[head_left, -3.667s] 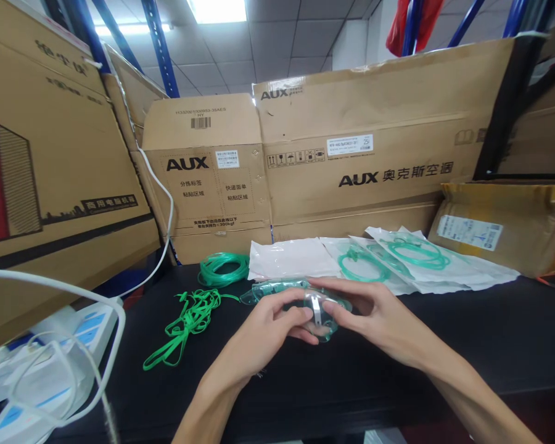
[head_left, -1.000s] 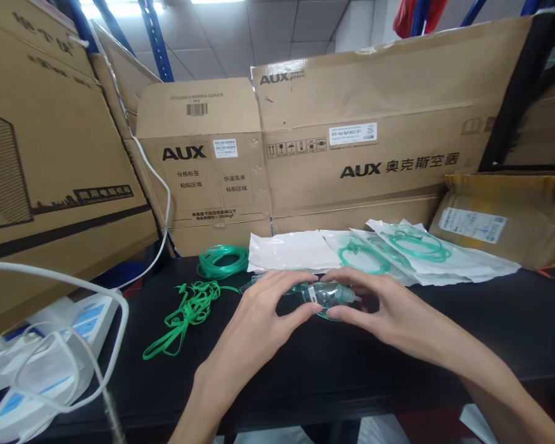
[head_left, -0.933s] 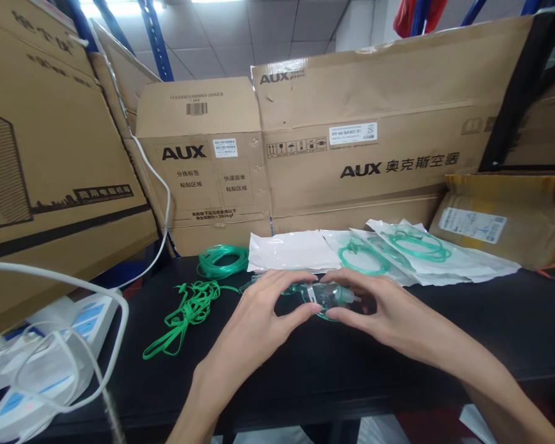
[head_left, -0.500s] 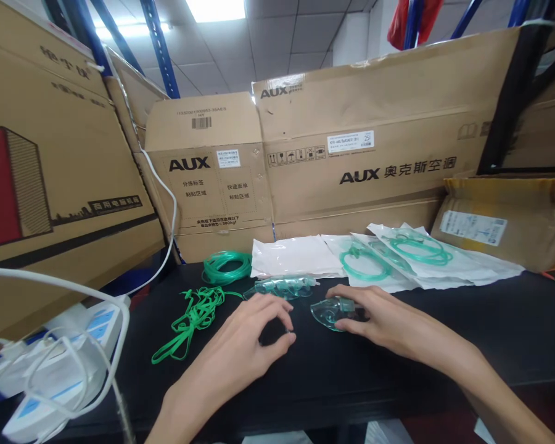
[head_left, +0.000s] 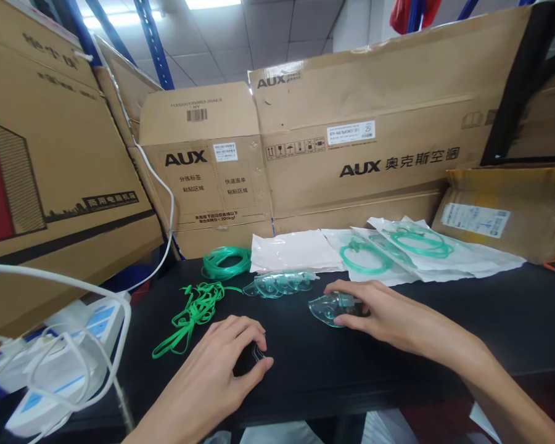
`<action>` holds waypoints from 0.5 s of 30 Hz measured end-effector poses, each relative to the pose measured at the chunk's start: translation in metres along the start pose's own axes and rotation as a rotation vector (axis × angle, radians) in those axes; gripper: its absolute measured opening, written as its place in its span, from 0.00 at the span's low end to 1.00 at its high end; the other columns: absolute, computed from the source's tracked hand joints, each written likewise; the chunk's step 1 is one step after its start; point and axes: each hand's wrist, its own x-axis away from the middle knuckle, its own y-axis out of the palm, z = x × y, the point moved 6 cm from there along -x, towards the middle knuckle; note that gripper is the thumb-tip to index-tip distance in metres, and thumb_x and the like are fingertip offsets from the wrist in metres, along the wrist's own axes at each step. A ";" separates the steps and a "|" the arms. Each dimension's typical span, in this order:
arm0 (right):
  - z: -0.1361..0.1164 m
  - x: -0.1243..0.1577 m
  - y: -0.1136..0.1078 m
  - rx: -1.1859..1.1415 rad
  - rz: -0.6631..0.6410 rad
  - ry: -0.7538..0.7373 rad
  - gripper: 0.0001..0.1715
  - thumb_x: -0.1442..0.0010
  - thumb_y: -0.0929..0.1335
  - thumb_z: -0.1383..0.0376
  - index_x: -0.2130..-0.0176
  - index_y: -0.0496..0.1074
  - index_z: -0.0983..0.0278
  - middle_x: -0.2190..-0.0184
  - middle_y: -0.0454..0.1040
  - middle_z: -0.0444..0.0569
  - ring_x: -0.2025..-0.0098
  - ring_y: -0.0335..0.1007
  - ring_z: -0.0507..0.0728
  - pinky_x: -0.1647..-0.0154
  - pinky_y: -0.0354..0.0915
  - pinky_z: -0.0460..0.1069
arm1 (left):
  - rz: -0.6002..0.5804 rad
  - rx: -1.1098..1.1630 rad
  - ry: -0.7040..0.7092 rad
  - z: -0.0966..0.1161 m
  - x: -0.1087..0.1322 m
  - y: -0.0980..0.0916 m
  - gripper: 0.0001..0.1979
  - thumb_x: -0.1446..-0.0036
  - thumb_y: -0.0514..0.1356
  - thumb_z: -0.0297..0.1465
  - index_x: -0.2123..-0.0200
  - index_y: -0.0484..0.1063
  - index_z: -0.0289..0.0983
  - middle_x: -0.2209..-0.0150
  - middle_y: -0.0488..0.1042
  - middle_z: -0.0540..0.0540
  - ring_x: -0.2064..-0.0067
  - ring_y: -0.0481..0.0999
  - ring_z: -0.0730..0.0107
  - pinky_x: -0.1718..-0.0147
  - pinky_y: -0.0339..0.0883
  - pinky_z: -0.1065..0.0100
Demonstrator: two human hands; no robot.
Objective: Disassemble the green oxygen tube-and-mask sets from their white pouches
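My right hand [head_left: 370,308] has its thumb and fingers closed around the connector end of a clear green oxygen mask [head_left: 324,309], which rests on the black table. My left hand [head_left: 231,357] is curled above the table nearer to me. Small thin shiny strips [head_left: 258,353], apparently metal, show between its thumb and index finger; the rest is hidden by the fingers. Behind the hands lies a row of nested oxygen masks [head_left: 282,285]. A tangle of green elastic straps [head_left: 198,308] lies to the left of them, and a coil of green tubing [head_left: 226,264] behind the straps.
White packets [head_left: 296,251] lie at the back, some with coiled green tubing [head_left: 365,258] on top. Cardboard boxes [head_left: 351,203] wall the table's rear and left. At the left sits a white power strip [head_left: 69,370] with looping cables. A taped carton [head_left: 531,216] stands at right.
My left hand has moved down and left, away from the nested masks, uncovering them. My right hand stays on its mask, almost unmoved. The view has shifted slightly.
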 end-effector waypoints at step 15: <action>0.013 -0.027 -0.045 0.110 0.231 -0.166 0.30 0.37 0.69 0.46 0.39 0.67 0.50 0.41 0.73 0.50 0.48 0.74 0.66 0.46 0.68 0.61 | 0.006 0.209 0.057 0.014 0.015 -0.002 0.14 0.35 0.63 0.44 0.48 0.76 0.52 0.42 0.75 0.49 0.41 0.75 0.56 0.40 0.69 0.54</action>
